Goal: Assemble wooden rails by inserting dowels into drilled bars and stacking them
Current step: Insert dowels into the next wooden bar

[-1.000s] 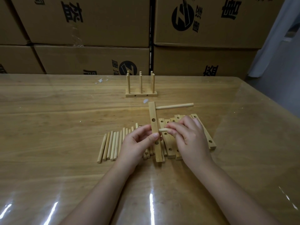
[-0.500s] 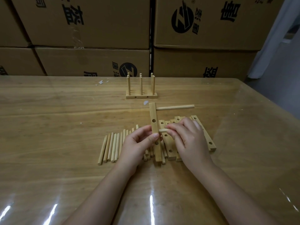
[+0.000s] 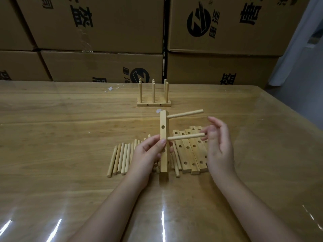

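- Left hand (image 3: 148,152): thumb and fingers clamped round the middle of the bar (image 3: 164,130), which it holds upright over the table (image 3: 52,123).
- Bar: lower end is down by the table top; contact cannot be confirmed. One empty hole shows on its near face.
- Lower dowel (image 3: 186,137): seated in the bar just above the left thumb, sticking out to the right.
- Right hand (image 3: 219,145): fingers spread and relaxed, holding nothing, at the free tip of the lower dowel; blur hides whether they touch.
- Upper dowel (image 3: 185,113): seated near the bar's top, also pointing right.
- Loose dowels (image 3: 122,158): lying side by side behind the left hand.
- Flat bars (image 3: 190,151): drilled and laid in a row beside the right hand.
- Finished rail (image 3: 153,103): well beyond, with its dowels upright.
- Boxes (image 3: 104,23): stacked behind the table.
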### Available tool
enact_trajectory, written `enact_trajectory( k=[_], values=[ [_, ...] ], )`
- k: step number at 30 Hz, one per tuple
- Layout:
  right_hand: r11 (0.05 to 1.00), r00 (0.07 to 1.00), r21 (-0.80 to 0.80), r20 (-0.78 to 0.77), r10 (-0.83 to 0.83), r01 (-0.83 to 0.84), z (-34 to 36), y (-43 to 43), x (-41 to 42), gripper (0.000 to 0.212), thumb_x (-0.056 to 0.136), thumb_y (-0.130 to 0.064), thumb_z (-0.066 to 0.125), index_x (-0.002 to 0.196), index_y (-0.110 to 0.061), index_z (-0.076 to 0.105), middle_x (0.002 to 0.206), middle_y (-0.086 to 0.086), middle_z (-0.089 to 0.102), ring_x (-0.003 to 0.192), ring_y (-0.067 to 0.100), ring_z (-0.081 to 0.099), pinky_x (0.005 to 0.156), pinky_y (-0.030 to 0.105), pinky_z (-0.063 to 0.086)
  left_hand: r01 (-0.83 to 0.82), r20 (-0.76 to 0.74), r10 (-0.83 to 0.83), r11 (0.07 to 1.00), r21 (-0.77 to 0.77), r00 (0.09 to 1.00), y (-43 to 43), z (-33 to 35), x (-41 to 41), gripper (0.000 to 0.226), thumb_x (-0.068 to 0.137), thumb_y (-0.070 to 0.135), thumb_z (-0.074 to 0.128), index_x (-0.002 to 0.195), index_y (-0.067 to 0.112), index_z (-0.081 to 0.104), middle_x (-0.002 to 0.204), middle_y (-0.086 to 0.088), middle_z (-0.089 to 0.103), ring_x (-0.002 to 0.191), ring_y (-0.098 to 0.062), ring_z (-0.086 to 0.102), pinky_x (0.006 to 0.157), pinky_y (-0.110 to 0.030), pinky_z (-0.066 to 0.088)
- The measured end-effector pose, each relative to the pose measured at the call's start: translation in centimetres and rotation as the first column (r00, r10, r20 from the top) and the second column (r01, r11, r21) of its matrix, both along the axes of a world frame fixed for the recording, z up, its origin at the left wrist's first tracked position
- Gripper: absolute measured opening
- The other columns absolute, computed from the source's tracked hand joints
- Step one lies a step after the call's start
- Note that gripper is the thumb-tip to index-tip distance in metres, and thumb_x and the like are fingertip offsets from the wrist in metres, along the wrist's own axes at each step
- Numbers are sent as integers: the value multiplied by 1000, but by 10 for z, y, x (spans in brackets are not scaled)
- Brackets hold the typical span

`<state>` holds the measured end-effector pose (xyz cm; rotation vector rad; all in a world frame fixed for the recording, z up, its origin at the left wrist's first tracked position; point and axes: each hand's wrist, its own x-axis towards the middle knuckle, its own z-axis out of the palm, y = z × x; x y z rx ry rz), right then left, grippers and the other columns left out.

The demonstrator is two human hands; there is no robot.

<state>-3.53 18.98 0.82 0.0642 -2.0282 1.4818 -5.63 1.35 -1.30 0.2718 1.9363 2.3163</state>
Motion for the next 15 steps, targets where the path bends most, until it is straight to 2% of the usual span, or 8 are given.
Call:
enact_trajectory(
  k=[2,4,8,11,13,15],
  values=[
    [993,999,-111,-18,31,-33,4,3,0,41,90,-48,34,122,-25,47,85,-5,61,77,1,58,70,13,48,14,22,-15,999,44,1000,0,1,0,32,82,30,62,107,12,71,91,-9,72,81,-19,68,65,-27,54],
    [988,998,-149,-41,42,-48,9,6,1,35,88,-47,38,117,-30,49,82,-4,64,74,3,60,68,13,48,23,27,-24,999,50,999,2,1,1,29,87,21,60,112,9,69,90,-8,71,79,-16,67,65,-23,53],
    [996,996,-83,-89,19,-26,14,7,4,21,86,-41,47,104,-34,57,83,-10,63,74,1,60,65,14,49,47,-2,-47,998,37,999,3,0,3,25,92,13,55,111,16,70,88,-5,72,75,-13,66,62,-21,53],
    [999,997,-29,-69,26,-29,14,5,6,19,87,-41,46,96,-33,61,83,-6,65,77,6,61,69,28,54,43,-7,-43,998,49,999,2,1,4,26,92,17,56,106,29,73,91,-5,73,75,-12,67,59,-20,52],
    [999,997,9,-54,51,-51,14,4,7,23,85,-44,47,98,-30,61,87,-3,66,83,12,63,75,37,54,52,-6,-52,997,60,999,2,2,4,31,93,17,54,105,39,72,89,-4,73,73,-12,66,57,-20,51],
    [996,995,59,-69,70,-66,13,3,8,27,85,-44,48,102,-28,61,90,0,68,87,14,64,78,40,54,56,-13,-55,997,46,998,2,3,4,34,95,18,53,105,45,71,86,-2,73,71,-10,65,56,-19,50]
  ],
)
